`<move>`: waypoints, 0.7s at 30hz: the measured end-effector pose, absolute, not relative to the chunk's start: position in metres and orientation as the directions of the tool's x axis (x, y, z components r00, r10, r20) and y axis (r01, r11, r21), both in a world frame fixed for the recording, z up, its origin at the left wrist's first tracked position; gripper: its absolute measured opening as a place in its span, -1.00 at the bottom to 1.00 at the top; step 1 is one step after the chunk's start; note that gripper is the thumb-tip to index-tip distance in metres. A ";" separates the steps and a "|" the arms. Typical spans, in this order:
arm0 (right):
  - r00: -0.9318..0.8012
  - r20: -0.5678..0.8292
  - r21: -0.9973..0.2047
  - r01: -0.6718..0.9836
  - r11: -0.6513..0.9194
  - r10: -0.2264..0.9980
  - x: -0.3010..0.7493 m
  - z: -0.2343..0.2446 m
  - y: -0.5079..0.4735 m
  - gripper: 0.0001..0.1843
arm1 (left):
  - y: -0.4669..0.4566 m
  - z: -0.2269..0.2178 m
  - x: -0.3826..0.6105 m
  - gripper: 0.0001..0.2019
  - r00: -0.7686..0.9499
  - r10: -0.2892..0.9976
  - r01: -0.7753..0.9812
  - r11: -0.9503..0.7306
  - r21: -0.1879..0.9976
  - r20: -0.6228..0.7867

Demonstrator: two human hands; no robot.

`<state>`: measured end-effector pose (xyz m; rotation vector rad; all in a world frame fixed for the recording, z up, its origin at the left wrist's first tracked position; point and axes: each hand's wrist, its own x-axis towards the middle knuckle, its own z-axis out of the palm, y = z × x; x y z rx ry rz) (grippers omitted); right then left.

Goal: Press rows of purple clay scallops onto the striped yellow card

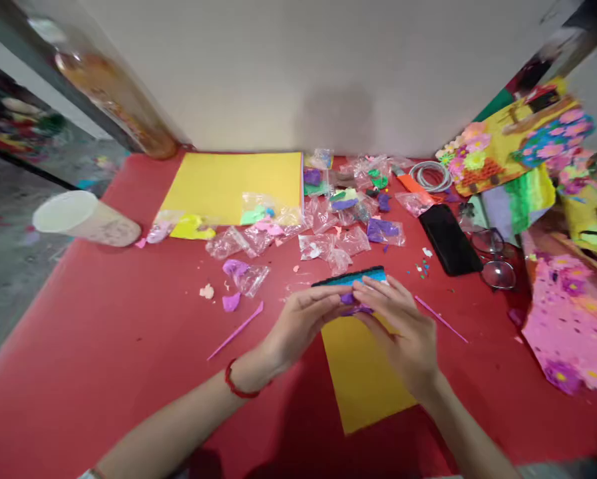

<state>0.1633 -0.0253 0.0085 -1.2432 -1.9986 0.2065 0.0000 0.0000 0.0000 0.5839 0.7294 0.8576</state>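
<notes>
Above a yellow card [365, 379], my left hand [298, 322] and my right hand [408, 329] meet at the fingertips. Between them is a small lump of purple modelling clay [348, 299], which the fingers of both hands pinch. My fingers cover part of it, so its full shape is hidden. The card's far end carries a blue strip with a dark, bumpy edge [348, 276]. A pink modelling stick [235, 330] lies left of my left hand, and a second pink stick [442, 319] lies right of my right hand.
Clay packets [328, 213] and scraps litter the red table [128, 346]. Yellow sheets [238, 183] lie behind. A cup [88, 216] and bottle [113, 93] stand left. To the right are a phone [450, 239], glasses [498, 259], a coiled cable [430, 176] and clay-decorated pieces [572, 326].
</notes>
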 end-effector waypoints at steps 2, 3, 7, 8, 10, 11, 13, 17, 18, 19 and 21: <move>-0.192 0.495 -0.549 0.686 0.477 0.847 0.156 0.003 -0.027 -0.71 | -0.005 -0.002 0.002 -0.85 0.441 0.843 -0.399 0.492 0.773 -0.309; -0.167 0.488 -0.575 0.677 0.459 0.857 0.154 0.002 -0.028 -0.72 | -0.006 -0.003 0.002 -0.86 0.435 0.846 -0.372 0.481 0.794 -0.308; -0.044 0.470 -0.673 0.628 0.390 0.882 0.154 0.008 -0.034 -0.78 | -0.004 -0.003 -0.003 -0.92 0.382 0.837 -0.289 0.510 0.810 -0.391; 0.011 0.485 -0.683 0.629 0.371 0.874 0.156 0.011 -0.035 -0.79 | -0.002 -0.002 -0.005 -0.93 0.346 0.844 -0.290 0.511 0.809 -0.410; 0.139 0.529 -0.691 0.643 0.330 0.837 0.164 0.018 -0.036 -0.78 | 0.002 -0.001 -0.009 -0.93 0.262 0.868 -0.320 0.491 0.810 -0.422; 0.172 0.543 -0.691 0.647 0.322 0.822 0.167 0.021 -0.036 -0.76 | 0.003 0.000 -0.010 -0.93 0.237 0.876 -0.339 0.480 0.809 -0.420; 0.108 0.560 -0.667 0.647 0.369 0.822 0.170 0.022 -0.034 -0.73 | 0.002 0.002 -0.011 -0.89 0.255 0.876 -0.382 0.481 0.789 -0.410; -0.137 0.525 -0.621 0.612 0.489 0.840 0.163 0.012 -0.031 -0.66 | -0.010 0.001 -0.003 -0.85 0.429 0.825 -0.423 0.544 0.725 -0.368; -0.146 0.507 -0.638 0.599 0.484 0.849 0.160 0.008 -0.031 -0.64 | -0.012 -0.001 0.000 -0.85 0.446 0.824 -0.423 0.538 0.729 -0.349; -0.138 0.489 -0.662 0.584 0.469 0.861 0.157 0.005 -0.031 -0.62 | -0.014 -0.002 0.002 -0.86 0.449 0.829 -0.422 0.526 0.738 -0.334; -0.111 0.481 -0.696 0.555 0.456 0.870 0.155 0.001 -0.034 -0.59 | -0.016 -0.002 0.005 -0.90 0.432 0.839 -0.430 0.513 0.743 -0.330</move>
